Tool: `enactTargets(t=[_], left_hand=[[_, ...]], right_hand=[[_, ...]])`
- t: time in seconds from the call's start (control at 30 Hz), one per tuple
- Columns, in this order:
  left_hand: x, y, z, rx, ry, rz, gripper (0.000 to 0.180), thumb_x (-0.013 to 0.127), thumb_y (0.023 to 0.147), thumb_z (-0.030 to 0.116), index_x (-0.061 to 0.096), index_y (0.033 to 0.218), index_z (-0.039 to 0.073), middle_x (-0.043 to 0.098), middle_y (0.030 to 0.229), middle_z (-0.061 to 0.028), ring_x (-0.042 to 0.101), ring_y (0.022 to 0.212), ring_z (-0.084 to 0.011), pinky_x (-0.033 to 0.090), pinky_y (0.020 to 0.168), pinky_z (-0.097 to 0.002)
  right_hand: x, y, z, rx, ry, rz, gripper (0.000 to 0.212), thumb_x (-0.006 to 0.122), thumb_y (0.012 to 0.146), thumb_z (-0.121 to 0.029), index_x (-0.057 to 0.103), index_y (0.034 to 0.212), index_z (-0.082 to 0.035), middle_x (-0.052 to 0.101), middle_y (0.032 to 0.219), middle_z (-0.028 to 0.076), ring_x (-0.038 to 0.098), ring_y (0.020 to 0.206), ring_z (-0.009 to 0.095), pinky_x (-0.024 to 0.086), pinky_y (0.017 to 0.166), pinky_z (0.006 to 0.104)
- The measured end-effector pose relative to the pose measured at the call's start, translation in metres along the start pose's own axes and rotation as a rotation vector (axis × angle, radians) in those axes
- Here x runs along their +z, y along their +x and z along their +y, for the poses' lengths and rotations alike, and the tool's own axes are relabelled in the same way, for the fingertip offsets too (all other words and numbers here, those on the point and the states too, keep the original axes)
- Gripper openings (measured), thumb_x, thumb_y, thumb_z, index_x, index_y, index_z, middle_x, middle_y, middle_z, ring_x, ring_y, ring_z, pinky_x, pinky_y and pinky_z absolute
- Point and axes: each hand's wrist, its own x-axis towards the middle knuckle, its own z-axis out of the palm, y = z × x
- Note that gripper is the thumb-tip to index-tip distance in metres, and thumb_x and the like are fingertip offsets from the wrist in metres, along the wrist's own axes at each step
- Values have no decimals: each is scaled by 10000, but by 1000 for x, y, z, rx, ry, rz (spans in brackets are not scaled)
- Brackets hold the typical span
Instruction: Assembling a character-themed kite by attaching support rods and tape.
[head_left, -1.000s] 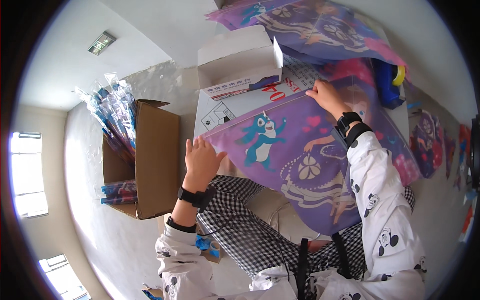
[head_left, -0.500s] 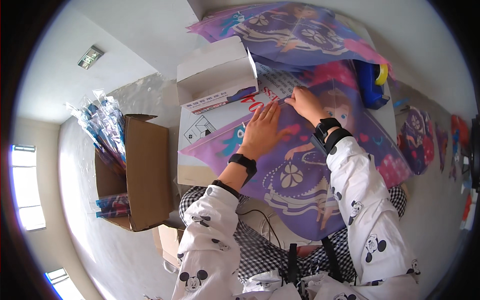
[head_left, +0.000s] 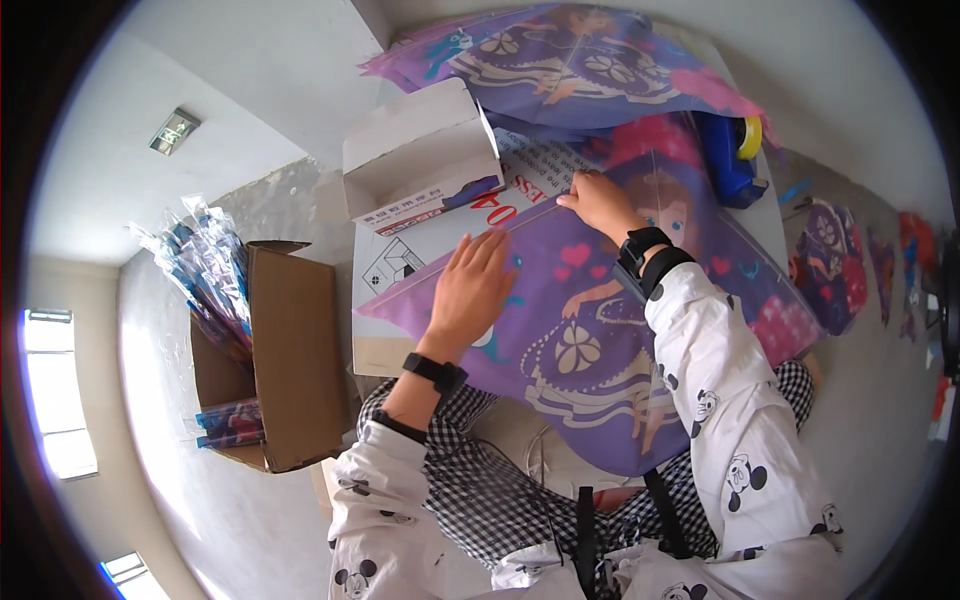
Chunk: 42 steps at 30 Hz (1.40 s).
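Observation:
A purple and pink kite (head_left: pixel 590 345) printed with a girl in a dress and hearts lies over the table's near edge, its lower tip hanging toward my lap. A thin rod shows along its upper left edge. My left hand (head_left: pixel 472 285) rests on that edge, fingers stretched out together and thumb apart. Farther up the same edge, my right hand (head_left: pixel 603 208) has its fingers bent in a pinch on the kite. What lies between the right fingertips is partly hidden by the hand.
Beyond my hands stand an open white carton (head_left: pixel 425 155) and a blue tape dispenser (head_left: pixel 728 165) with yellow tape. More printed kites (head_left: pixel 570 65) are stacked at the table's far side. At left, a brown cardboard box (head_left: pixel 300 350) holds several plastic-wrapped packages (head_left: pixel 200 275).
My left hand has slid down the kite's edge to the left, away from the right hand. The right hand stays at nearly the same spot on the edge.

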Motion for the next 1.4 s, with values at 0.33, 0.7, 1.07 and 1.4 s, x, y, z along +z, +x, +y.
enactTargets(t=[0.33,0.7,1.07,1.4], left_hand=[[93,58,39,-104,-82,233,548,531,943,231,415,1408,-34,418,1480,-165,362,1401,-267,283,1169,-400],[95,59,42,-94,-61,219,529,502,954,235,426,1406,-30,402,1498,-153,320,1429,-265,252,1182,-405],[92,61,41,-83,-102,259,523,528,921,222,456,1378,-23,389,1507,-165,324,1429,-269,253,1178,-416],[27,22,61,-136,-166,-57,363,602,880,214,622,1214,74,420,1474,-184,367,1387,-341,251,1168,-467]], right_hand=[[7,7,0,4,-24,36,487,706,838,-345,582,1091,52,626,1110,290,628,1004,434,521,842,475],[-25,-13,42,15,213,356,311,662,895,-153,508,1090,34,649,953,221,658,806,376,537,717,400],[23,0,35,38,695,542,177,484,933,17,541,1100,36,656,1037,146,646,977,200,520,874,334],[7,-35,44,-23,744,527,265,536,879,50,537,1139,2,612,1150,133,607,1092,225,471,920,318]])
